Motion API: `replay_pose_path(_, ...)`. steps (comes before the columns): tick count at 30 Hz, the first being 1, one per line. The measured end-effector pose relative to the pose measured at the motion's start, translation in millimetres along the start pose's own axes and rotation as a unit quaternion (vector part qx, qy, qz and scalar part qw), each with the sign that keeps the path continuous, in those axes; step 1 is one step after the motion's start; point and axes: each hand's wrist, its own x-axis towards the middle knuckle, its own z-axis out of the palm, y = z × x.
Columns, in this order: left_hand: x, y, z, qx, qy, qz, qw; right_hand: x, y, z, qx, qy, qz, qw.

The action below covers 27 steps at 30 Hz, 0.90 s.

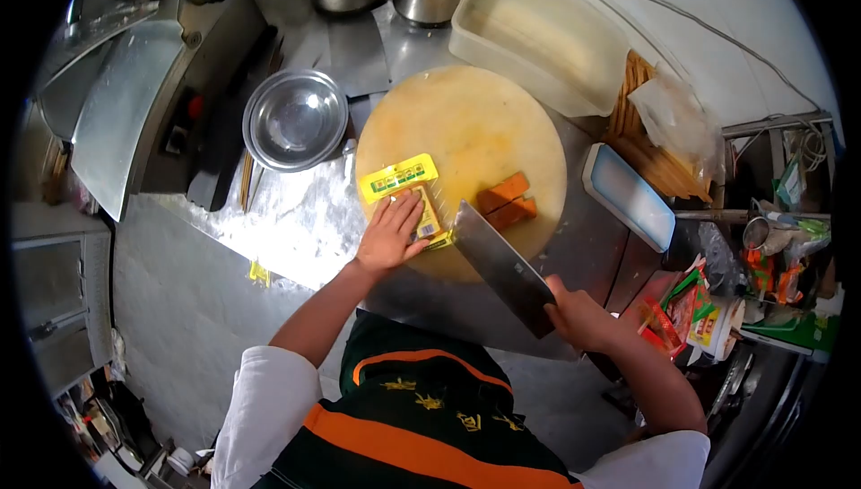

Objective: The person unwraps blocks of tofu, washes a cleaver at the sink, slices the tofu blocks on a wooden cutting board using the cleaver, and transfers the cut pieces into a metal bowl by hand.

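Apron (408,413) nearest, my closed right hand (581,317) gripped the cleaver (504,266), while my open left hand (391,231), flat on the packet (401,177), was best well clear of it.

a metal counter (215,229) meets a white wall (735,4) above grey flooring (179,309).

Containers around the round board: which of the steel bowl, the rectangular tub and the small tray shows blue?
The small tray, to the right of the round board; the steel bowl is silvery, the rectangular tub cream.
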Motion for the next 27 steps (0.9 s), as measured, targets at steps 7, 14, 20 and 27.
replay_pose_path(7, 73.2, -13.9, -54.0, 0.028, -0.172, -0.256, 0.951, 40.1, 39.7, -36.2, -0.135, 0.344, -0.195, 0.909)
replay_pose_path(14, 46.8, -59.1, -22.0, -0.152, -0.12, -0.146, 0.97, 171.2, 94.2, -77.6, -0.189, 0.394, -0.217, 0.873)
replay_pose_path(20, 4.8, -38.1, -49.5, -0.544, -0.063, -0.273, 0.791, 212.4, 121.1, -57.3, -0.198, 0.442, -0.218, 0.847)
replay_pose_path(27, -6.6, -34.6, -86.9, -0.58, -0.039, -0.212, 0.785, 154.3, -62.0, 31.7, 0.227, 0.098, -0.39, 0.887)
